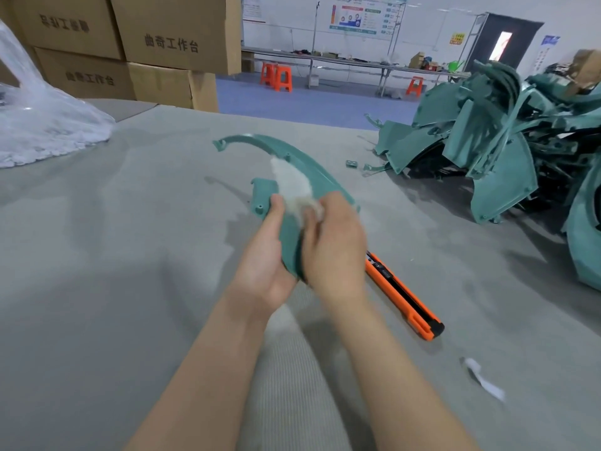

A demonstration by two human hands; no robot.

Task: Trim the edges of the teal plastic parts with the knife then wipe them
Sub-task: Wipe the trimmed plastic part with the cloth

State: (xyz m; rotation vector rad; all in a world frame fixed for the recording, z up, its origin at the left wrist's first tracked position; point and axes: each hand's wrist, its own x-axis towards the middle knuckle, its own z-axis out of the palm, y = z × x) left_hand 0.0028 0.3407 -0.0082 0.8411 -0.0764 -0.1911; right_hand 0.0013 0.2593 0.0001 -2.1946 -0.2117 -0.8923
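As cloth (291, 185) covers the part (327, 182), knife (403, 297) lies beside.

Curved teal part (325, 180): smooth moulded plastic, showing a faint satin sheen.
Wiping wad (291, 183): soft white fibrous cloth, looking fluffy.
Knife (403, 297): orange plastic casing, gleaming slightly, with black trim.
Table cover (113, 271): grey ribbed fabric, lying matt.
Boxes (175, 30): plain brown cardboard, looking dull.
Bag (42, 125): clear plastic film, glinting.
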